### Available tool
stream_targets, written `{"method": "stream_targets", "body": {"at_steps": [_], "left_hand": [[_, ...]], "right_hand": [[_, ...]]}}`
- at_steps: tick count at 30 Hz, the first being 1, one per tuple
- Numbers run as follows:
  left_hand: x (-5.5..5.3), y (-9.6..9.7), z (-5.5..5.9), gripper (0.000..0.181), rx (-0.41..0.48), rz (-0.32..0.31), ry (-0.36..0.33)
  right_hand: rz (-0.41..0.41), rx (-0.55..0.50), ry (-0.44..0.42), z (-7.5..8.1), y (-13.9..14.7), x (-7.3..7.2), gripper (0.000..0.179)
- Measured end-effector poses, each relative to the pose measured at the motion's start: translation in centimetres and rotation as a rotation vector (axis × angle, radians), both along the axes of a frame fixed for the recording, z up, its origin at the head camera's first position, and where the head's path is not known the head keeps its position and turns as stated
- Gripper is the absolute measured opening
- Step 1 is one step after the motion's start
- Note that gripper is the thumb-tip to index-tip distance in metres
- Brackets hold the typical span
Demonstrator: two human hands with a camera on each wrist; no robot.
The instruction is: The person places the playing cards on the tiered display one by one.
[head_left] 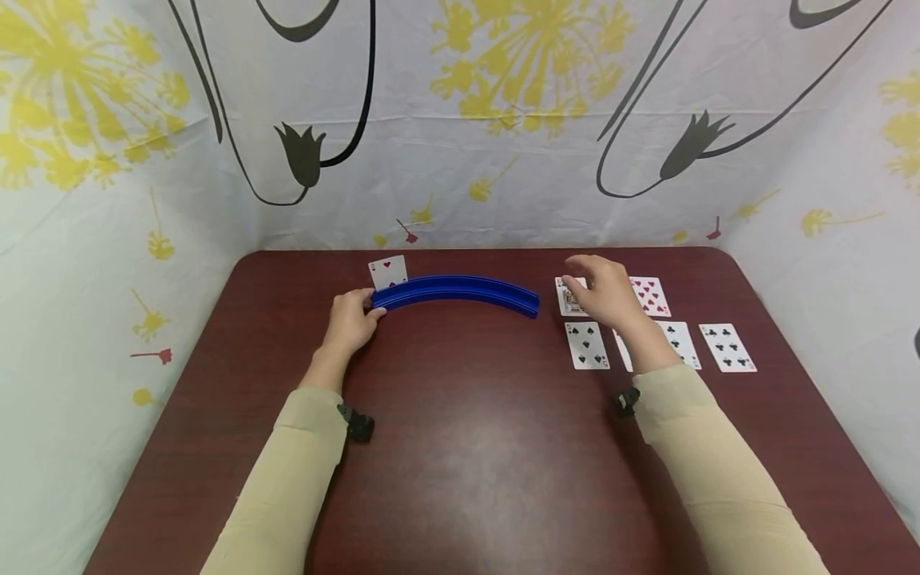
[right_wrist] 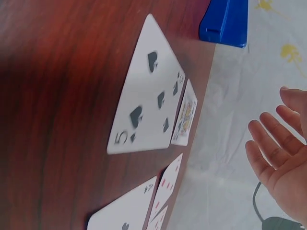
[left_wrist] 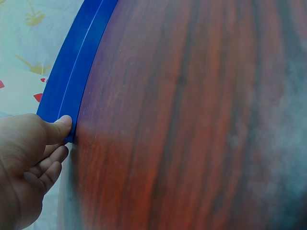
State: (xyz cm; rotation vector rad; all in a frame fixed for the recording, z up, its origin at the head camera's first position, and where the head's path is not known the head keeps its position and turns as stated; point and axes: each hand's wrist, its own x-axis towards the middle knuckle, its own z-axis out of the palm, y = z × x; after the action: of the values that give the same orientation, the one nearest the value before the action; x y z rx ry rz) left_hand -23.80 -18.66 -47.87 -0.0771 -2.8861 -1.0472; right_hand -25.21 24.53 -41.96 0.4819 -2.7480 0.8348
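Note:
My left hand (head_left: 350, 323) pinches the left end of a blue curved track piece (head_left: 456, 287), its thumb on the near side; the left wrist view shows the thumb (left_wrist: 60, 128) on the blue edge. The track's far end reaches toward the card rows. Behind its left end lies a heart card (head_left: 386, 268), partly covered by the track. My right hand (head_left: 607, 294) hovers over the back row of cards with fingers spread and nothing held. Beneath it lie a face card (head_left: 568, 303) and a red heart card (head_left: 650, 296). In the right wrist view, the palm (right_wrist: 292, 184) is bare.
In the front row are a five of spades (head_left: 587, 345), a card largely behind my right forearm, a black-suited card (head_left: 679, 342) and a six of clubs (head_left: 728, 347). A patterned cloth (head_left: 503, 192) hangs right behind the brown table (head_left: 460, 447) and along both sides.

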Motion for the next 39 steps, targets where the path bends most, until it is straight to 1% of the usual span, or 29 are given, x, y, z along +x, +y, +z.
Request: {"method": "stream_targets", "body": {"at_steps": [3, 9, 12, 14, 21, 24, 28, 35, 39], "left_hand": [[-0.1, 0.0, 0.0, 0.048, -0.007, -0.003, -0.001], [0.0, 0.0, 0.0, 0.047, -0.001, -0.002, 0.000], [0.0, 0.0, 0.0, 0.047, -0.002, -0.002, 0.000], [0.0, 0.0, 0.0, 0.048, -0.003, -0.002, -0.004], [0.0, 0.1, 0.0, 0.048, 0.007, 0.004, -0.016], [0.0, 0.1, 0.0, 0.048, 0.008, 0.006, -0.011], [0.0, 0.1, -0.1, 0.047, 0.006, 0.004, -0.007], [0.0, 0.1, -0.1, 0.047, 0.001, 0.001, -0.009], [0.0, 0.1, 0.0, 0.046, -0.001, 0.000, -0.005]], "right_hand": [[-0.006, -0.003, -0.003, -0.1, 0.7, 0.0, 0.033], [-0.008, -0.006, 0.032, -0.5, 2.1, 0.2, 0.031], [-0.021, 0.004, 0.033, -0.7, 2.6, 0.5, 0.030], [-0.033, 0.007, 0.016, -0.7, 3.0, 0.7, 0.030], [-0.085, 0.028, -0.086, -0.8, 4.1, 1.2, 0.036], [-0.099, 0.038, -0.100, -0.9, 4.7, 1.4, 0.037], [-0.109, 0.046, -0.091, -1.3, 5.6, 1.6, 0.037], [-0.115, 0.046, -0.051, -1.6, 7.3, 2.0, 0.035], [-0.137, 0.044, -0.052, -1.9, 8.4, 2.2, 0.036]]}}
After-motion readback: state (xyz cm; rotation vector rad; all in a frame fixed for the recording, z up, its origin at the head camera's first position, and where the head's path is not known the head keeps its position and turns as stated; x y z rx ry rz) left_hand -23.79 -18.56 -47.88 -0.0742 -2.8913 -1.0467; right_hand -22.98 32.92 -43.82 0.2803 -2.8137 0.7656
